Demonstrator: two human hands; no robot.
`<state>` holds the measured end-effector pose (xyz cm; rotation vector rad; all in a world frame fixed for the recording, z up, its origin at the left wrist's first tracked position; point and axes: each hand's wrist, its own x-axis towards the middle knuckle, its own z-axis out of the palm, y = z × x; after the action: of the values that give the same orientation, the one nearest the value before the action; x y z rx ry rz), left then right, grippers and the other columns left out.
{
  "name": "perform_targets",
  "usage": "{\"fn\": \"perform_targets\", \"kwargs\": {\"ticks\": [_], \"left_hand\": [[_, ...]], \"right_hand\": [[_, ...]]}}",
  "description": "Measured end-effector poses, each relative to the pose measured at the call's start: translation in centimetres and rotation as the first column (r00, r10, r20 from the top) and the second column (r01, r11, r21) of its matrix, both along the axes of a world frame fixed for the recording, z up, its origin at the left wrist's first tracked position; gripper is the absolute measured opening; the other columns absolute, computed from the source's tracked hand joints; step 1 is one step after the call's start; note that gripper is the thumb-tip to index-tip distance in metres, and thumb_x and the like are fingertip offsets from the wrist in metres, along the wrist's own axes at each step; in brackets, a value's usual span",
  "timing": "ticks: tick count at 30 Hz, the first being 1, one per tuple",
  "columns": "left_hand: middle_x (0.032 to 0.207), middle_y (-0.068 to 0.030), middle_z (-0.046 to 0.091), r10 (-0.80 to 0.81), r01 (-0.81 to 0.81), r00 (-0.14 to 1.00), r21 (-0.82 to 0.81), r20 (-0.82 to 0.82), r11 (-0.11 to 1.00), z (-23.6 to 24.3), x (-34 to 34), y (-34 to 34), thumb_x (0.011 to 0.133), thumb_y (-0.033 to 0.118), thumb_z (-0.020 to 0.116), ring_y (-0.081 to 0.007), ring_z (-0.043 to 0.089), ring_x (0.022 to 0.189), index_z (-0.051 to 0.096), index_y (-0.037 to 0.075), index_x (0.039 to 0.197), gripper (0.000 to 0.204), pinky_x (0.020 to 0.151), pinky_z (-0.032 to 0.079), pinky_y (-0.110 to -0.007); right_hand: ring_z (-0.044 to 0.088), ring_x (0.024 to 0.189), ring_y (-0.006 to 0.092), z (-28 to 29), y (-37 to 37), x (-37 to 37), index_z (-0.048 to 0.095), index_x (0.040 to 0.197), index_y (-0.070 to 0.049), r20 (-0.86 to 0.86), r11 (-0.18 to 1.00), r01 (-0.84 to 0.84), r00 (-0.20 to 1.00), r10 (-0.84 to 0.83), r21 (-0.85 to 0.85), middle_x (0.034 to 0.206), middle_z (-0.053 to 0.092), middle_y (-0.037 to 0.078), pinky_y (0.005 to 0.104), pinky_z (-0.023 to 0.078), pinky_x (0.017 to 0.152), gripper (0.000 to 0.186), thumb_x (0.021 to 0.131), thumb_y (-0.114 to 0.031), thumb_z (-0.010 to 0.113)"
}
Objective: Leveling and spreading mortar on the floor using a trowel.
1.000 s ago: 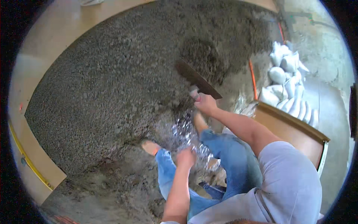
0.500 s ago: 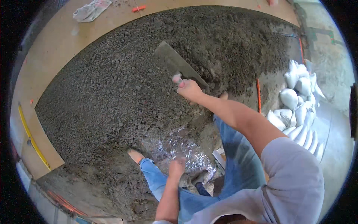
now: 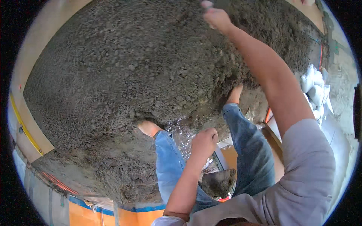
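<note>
My right hand (image 3: 218, 19) reaches far out over rough, wet grey concrete (image 3: 113, 56), closed around the handle of a finishing trowel (image 3: 206, 4). Only the handle's end shows plainly; the blade cannot be made out here. My left hand (image 3: 204, 142) is a loose fist in front of my body, above a shiny wet patch (image 3: 177, 130), with nothing seen in it. My left foot (image 3: 148, 128) and right foot (image 3: 236, 93) stand at the near edge of the lumpy concrete, legs apart in blue jeans.
White filled bags (image 3: 316, 87) are piled at the right. A yellow spirit level (image 3: 27, 128) lies on a tan board (image 3: 39, 130) at the left. Between my legs is a muddy, flat-faced object (image 3: 218, 182). Orange panels (image 3: 85, 214) line the lower edge.
My right hand has moved farther out with the trowel, whose blade showed plainly before. My left fist has come up and right in the picture. The view has shifted, showing more near ground.
</note>
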<state>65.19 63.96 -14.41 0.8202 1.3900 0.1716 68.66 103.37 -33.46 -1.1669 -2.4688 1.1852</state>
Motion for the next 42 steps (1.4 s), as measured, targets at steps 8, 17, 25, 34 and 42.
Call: {"fn": "perform_targets", "kwargs": {"ticks": [8, 17, 25, 34, 42], "left_hand": [[0.110, -0.0150, 0.063, 0.294, -0.306, 0.944, 0.068, 0.146, 0.949, 0.6, -3.2, 0.8, 0.086, 0.032, 0.058, -0.0352, 0.059, 0.101, 0.062, 0.013, 0.113, 0.033, 0.088, 0.047, -0.044], [0.108, -0.0187, 0.062, 0.280, -0.284, 0.952, 0.014, 0.123, 0.959, -0.3, -7.6, -1.8, 0.086, 0.034, 0.058, -0.0381, 0.060, 0.096, 0.060, 0.012, 0.116, 0.037, 0.083, 0.049, -0.046], [0.104, -0.0176, 0.063, 0.376, -0.409, 0.895, 0.104, 0.239, 0.907, -2.2, -7.4, -5.1, 0.086, 0.032, 0.056, -0.0369, 0.060, 0.096, 0.057, 0.011, 0.115, 0.036, 0.082, 0.048, -0.046], [0.142, -0.0057, 0.041, 0.598, -0.529, 0.544, -0.313, 0.589, 0.789, -1.7, -3.4, -6.9, 0.087, 0.055, 0.048, -0.0176, 0.037, 0.130, 0.037, 0.017, 0.137, 0.064, 0.108, 0.027, -0.036], [0.106, -0.0199, 0.062, -0.202, 0.200, 0.953, 0.031, 0.225, 0.979, -0.1, -2.4, -5.0, 0.086, 0.034, 0.056, -0.0356, 0.061, 0.100, 0.056, 0.005, 0.113, 0.040, 0.084, 0.049, -0.048]], "right_hand": [[0.063, 0.088, 0.0400, -1.5, -2.1, -9.4, 0.064, 0.090, -0.004, 0.448, 0.940, 0.094, 0.861, -0.242, 0.328, 0.091, 0.066, 0.021, 0.0499, 0.051, 0.076, 0.028, 0.081, -0.025, 0.048], [0.066, 0.084, 0.0358, 0.6, -16.5, -20.0, 0.062, 0.099, -0.007, 0.595, 0.959, -0.262, 0.790, 0.147, 0.111, 0.091, 0.066, 0.020, 0.0474, 0.054, 0.071, 0.028, 0.088, -0.026, 0.044], [0.067, 0.079, 0.0332, 0.0, -33.1, -27.8, 0.069, 0.087, -0.012, 0.486, 0.882, -0.453, 0.746, 0.456, -0.132, 0.082, 0.068, 0.014, 0.0451, 0.054, 0.070, 0.021, 0.081, -0.016, 0.049], [0.064, 0.080, 0.0364, 4.9, -43.8, -24.1, 0.059, 0.088, -0.009, 0.282, 0.847, -0.245, 0.868, 0.408, -0.471, 0.082, 0.066, 0.016, 0.0474, 0.051, 0.071, 0.022, 0.076, -0.027, 0.058], [0.064, 0.085, 0.0352, 1.6, -31.2, -2.1, 0.063, 0.103, -0.015, 0.564, 0.969, 0.170, 0.825, -0.041, -0.178, 0.092, 0.067, 0.014, 0.0446, 0.052, 0.077, 0.032, 0.074, -0.027, 0.056]]}}
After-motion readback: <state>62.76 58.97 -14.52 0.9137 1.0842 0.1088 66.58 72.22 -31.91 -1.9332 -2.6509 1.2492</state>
